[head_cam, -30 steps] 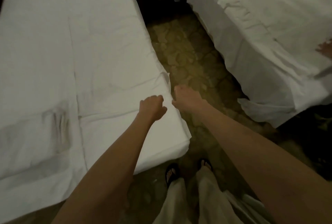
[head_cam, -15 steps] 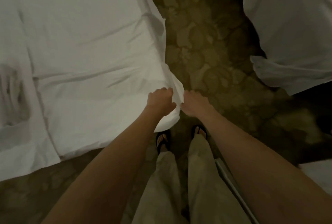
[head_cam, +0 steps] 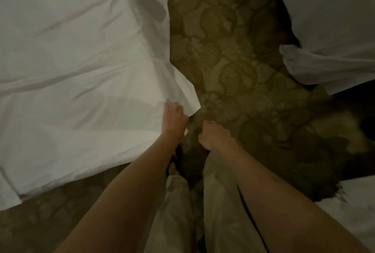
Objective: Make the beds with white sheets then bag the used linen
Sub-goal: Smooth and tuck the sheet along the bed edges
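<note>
Patterned olive-green carpet (head_cam: 239, 66) is filling the aisle between two beds, dim under low light. On the left, a thin white cotton bed sheet (head_cam: 77, 70) is lying across the near bed, creased in long soft folds, with its corner hanging free past the mattress edge. A second bed draped in white linen (head_cam: 328, 29) is standing on the far right, well apart across the aisle.

The left hand (head_cam: 175, 117) is gripping the sheet just behind that loose corner, fingers curled round a gathered bunch of cloth. The right hand (head_cam: 213, 136) is hovering over the carpet just beside it, fingers curled under; whether it is pinching any fabric cannot be told, though nothing is showing in it. Pale trouser legs (head_cam: 215, 202) are standing below the arms.

Judging by the way it is draping and wrinkling, the sheet is light, limp and not fragile, and it will likely be sliding easily over the mattress rather than holding any shape. Taking hold at the hemmed corner and along the edge beside it looks best, since a bunched fistful is giving a firm purchase, while a spread two-handed grip would be pulling the fabric flatter.
</note>
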{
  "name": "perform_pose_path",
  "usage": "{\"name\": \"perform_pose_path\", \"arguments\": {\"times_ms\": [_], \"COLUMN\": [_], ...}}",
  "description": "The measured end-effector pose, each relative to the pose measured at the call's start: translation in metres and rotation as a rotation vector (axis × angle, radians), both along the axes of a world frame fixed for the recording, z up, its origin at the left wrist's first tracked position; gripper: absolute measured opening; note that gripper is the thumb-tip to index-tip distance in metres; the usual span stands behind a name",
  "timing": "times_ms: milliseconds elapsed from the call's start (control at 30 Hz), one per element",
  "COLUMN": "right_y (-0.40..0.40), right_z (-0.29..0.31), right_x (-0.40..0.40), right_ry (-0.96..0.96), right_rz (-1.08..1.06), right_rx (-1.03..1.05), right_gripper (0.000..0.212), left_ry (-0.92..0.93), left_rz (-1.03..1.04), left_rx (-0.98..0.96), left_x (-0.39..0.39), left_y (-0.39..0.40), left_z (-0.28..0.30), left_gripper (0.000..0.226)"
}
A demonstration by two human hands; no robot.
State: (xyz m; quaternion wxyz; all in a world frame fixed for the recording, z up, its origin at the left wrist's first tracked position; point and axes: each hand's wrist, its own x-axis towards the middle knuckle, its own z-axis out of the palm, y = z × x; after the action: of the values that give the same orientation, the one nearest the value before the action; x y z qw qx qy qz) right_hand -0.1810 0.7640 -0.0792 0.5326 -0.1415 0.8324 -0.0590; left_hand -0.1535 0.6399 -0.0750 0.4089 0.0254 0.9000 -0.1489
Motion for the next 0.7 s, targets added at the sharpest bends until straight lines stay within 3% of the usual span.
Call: {"name": "perform_pose_path", "arguments": {"times_ms": [67,267,400,500,567,700], "right_y": [0.004,0.011,0.004,-0.006,-0.011,-0.015], "right_z": [-0.005,-0.012,-0.010,-0.014,-0.019,-0.026], "right_x": [0.007,0.014,0.014,0.013,0.011,0.006], "right_ry": [-0.032,-0.157,-0.198,-0.172,-0.166,-0.127], "right_rz": [-0.021,-0.248,-0.322,-0.340,-0.323,-0.235], "right_rx": [-0.002,-0.013,-0.058,-0.127,-0.151,-0.137], "right_gripper": [0.035,0.033,0.019,0.025,0.022,0.037], "left_ry": [0.006,0.027,0.055,0.042,0.076,0.105], "left_rz": [-0.015,0.112,0.218,0.157,0.108,0.003], "left_rx": [0.013,0.076,0.127,0.075,0.054,0.060], "left_x": [-0.003,-0.013,-0.011,-0.006,-0.004,0.000], "left_y": [0.002,-0.004,-0.010,-0.007,-0.008,-0.010], "left_z": [-0.004,0.006,0.008,-0.001,-0.010,-0.017], "left_gripper": [0.030,0.018,0.039,0.055,0.048,0.030]}}
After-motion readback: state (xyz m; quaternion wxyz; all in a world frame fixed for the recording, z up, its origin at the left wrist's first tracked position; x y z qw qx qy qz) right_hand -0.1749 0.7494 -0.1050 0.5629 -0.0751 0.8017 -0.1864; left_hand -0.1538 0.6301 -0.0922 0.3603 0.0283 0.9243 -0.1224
